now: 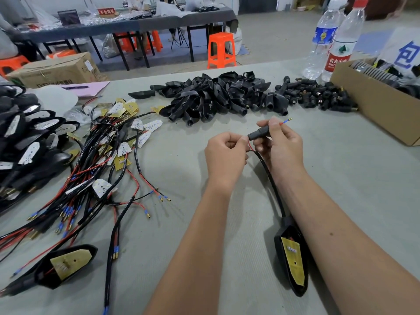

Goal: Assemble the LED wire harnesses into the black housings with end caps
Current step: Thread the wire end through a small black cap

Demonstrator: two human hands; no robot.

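End cap [258, 134] pinched in right hand [280, 146] grip, left hand [223, 152] seemingly pinching red wire [251, 146]

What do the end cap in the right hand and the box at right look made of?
End cap: looks like matte black moulded plastic or rubber; which one is unclear. Box: brown corrugated cardboard, with plain raw cut edges and dull surface.

On your right, the red-capped water bottle [343, 39] carries a red label reading 农夫山泉, partly cut off. The white sign [404, 51] behind the open cardboard box [372, 103] shows a large blue 包. The red placard [106, 11] on the far table [159, 21] has white characters, too small to read reliably. Printing on the carton [54, 71] at left is illegible.
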